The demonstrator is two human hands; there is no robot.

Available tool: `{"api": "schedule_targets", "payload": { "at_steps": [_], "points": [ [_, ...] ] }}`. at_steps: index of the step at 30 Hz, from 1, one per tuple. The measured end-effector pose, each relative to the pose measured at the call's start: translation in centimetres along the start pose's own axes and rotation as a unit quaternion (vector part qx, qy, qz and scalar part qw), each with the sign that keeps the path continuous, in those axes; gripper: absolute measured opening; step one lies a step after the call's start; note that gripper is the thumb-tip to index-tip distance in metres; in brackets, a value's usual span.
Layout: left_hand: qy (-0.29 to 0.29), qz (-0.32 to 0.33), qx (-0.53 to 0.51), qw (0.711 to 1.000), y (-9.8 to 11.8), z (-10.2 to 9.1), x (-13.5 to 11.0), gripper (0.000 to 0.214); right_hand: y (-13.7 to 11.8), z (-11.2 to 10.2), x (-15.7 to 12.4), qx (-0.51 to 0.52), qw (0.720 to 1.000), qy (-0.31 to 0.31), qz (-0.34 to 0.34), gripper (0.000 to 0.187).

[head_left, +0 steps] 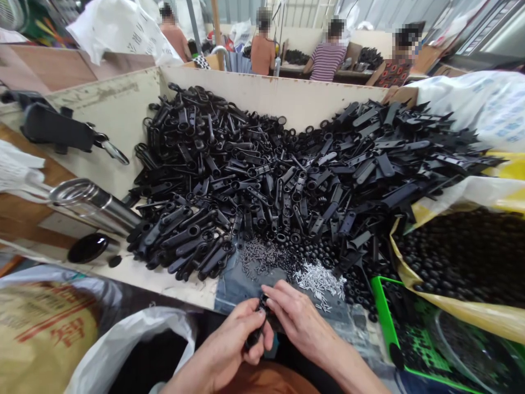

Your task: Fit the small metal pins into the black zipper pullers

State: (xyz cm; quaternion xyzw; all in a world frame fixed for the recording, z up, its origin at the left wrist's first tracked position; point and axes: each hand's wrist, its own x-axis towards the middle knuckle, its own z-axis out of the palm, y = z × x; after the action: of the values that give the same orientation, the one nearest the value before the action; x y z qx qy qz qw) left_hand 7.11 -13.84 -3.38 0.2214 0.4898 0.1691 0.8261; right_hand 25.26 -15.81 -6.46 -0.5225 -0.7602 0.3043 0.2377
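Observation:
My left hand [241, 339] is wrapped round a black plastic part [255, 335], held upright close to my body. My right hand [293, 312] has its fingers closed over the upper end of the same part. Anything small between those fingertips is hidden. Just beyond my hands, on a dark mat [232, 287], lie a heap of silver pins [320, 279], small grey metal pieces [260, 257] and black rings [314, 251]. A row of longer black plastic parts [184, 241] lies to the left of the mat.
A large heap of black parts [246, 158] fills the walled table. At right are a bag of black balls [463, 257] and a green basket [383, 317]. At left stand a metal cylinder [98, 202] and a white bag [135, 339]. Several people sit beyond the back wall.

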Motion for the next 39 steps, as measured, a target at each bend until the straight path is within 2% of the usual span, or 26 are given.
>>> {"api": "schedule_targets", "payload": {
  "at_steps": [4, 7, 9, 11, 13, 15, 16, 18, 20, 25, 30, 34, 36, 39],
  "points": [
    [-0.016, 0.004, 0.003, 1.0, -0.4, -0.4, 0.3, 0.085, 0.5, 0.6, -0.2, -0.007, 1.0, 0.005, -0.015, 0.036],
    [-0.012, 0.013, 0.004, 1.0, -1.0, -0.7, 0.4, 0.085, 0.2, 0.4, 0.1, 0.015, 1.0, 0.006, -0.001, 0.035],
    [0.017, 0.029, 0.004, 0.999, -1.4, -1.0, 0.5, 0.089, -0.2, -0.2, 0.3, 0.045, 0.999, 0.005, 0.03, 0.033],
    [0.083, 0.09, 0.032, 0.992, -1.5, -1.5, 0.6, 0.082, -0.4, -0.8, 0.3, 0.071, 0.995, 0.022, 0.072, 0.033],
    [0.179, 0.193, 0.119, 0.957, -1.0, -2.1, 0.7, 0.059, -0.2, -1.3, 0.2, 0.082, 0.989, 0.065, 0.108, 0.031],
    [0.256, 0.275, 0.25, 0.893, -0.1, -2.4, 0.9, 0.029, 0.2, -1.6, 0.1, 0.08, 0.982, 0.109, 0.131, 0.027],
    [0.274, 0.292, 0.314, 0.861, 0.4, -2.5, 1.1, 0.018, 0.4, -1.6, 0.1, 0.078, 0.98, 0.122, 0.138, 0.024],
    [0.28, 0.299, 0.415, 0.813, 1.2, -2.3, 1.5, 0.006, 0.6, -1.6, 0.3, 0.071, 0.979, 0.131, 0.142, 0.019],
    [0.27, 0.301, 0.474, 0.782, 1.5, -1.8, 2.2, 0.008, 0.6, -1.6, 0.8, 0.055, 0.981, 0.13, 0.135, 0.017],
    [0.266, 0.311, 0.526, 0.745, 1.7, -0.3, 3.9, 0.012, 0.4, -1.8, 2.6, 0.009, 0.982, 0.14, 0.123, 0.018],
    [0.274, 0.304, 0.542, 0.734, 2.2, 0.5, 5.1, 0.014, 0.7, -1.9, 3.6, -0.009, 0.984, 0.12, 0.128, 0.016],
    [0.255, 0.319, 0.537, 0.739, 2.3, 0.0, 4.7, 0.013, 0.6, -1.8, 4.0, -0.022, 0.987, 0.103, 0.122, 0.017],
    [0.242, 0.331, 0.496, 0.765, 2.3, -0.7, 4.1, 0.012, 0.5, -1.5, 4.2, -0.033, 0.988, 0.094, 0.117, 0.017],
    [0.237, 0.344, 0.369, 0.83, 2.3, -1.7, 3.2, 0.018, 0.6, -0.9, 4.6, -0.055, 0.989, 0.082, 0.112, 0.015]
  ]
}}
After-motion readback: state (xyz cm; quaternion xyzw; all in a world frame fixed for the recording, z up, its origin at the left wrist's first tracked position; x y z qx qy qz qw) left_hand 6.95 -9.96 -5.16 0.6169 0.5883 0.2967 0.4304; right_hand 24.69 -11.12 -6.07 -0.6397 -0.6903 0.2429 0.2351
